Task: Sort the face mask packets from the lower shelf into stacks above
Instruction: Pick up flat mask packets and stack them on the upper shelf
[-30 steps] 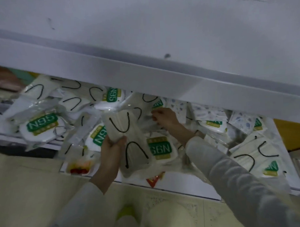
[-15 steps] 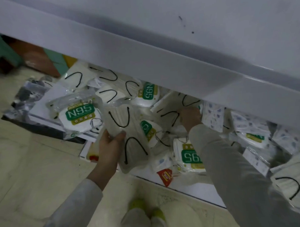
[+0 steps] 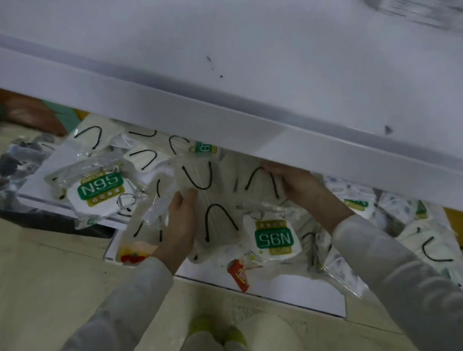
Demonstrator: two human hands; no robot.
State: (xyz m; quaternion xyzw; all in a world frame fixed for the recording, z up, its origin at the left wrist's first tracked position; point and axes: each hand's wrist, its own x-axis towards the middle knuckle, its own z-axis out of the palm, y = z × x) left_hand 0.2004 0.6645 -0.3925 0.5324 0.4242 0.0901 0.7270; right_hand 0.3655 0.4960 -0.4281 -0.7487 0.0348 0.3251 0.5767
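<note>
A clear packet of beige masks with black ear loops is gripped at its left edge by the left hand, with the thumb laid on its front. The packet is held tilted just above the heap on the lower shelf. Just to its right, a second packet of the same kind is gripped at its far edge by the right hand. That hand's fingers are curled round the plastic right under the front lip of the upper shelf. Whether the two held packets touch or merely overlap cannot be told.

The lower shelf is covered by a loose heap of packets. A left N95 packet with a green label is seen near the shelf's left front edge. A right N95 packet lies below the right hand, just beside the packet held by the left hand. More loop packets are piled at the back left. Blue-patterned packets are spread at the right, partly hidden by the right sleeve.

A small red packet lies at the shelf's front edge, and a yellow-red packet is seen near the left wrist. The upper half of the view is filled by the white top of the upper shelf. Below the shelves, a pale tiled floor and green shoes are visible.
</note>
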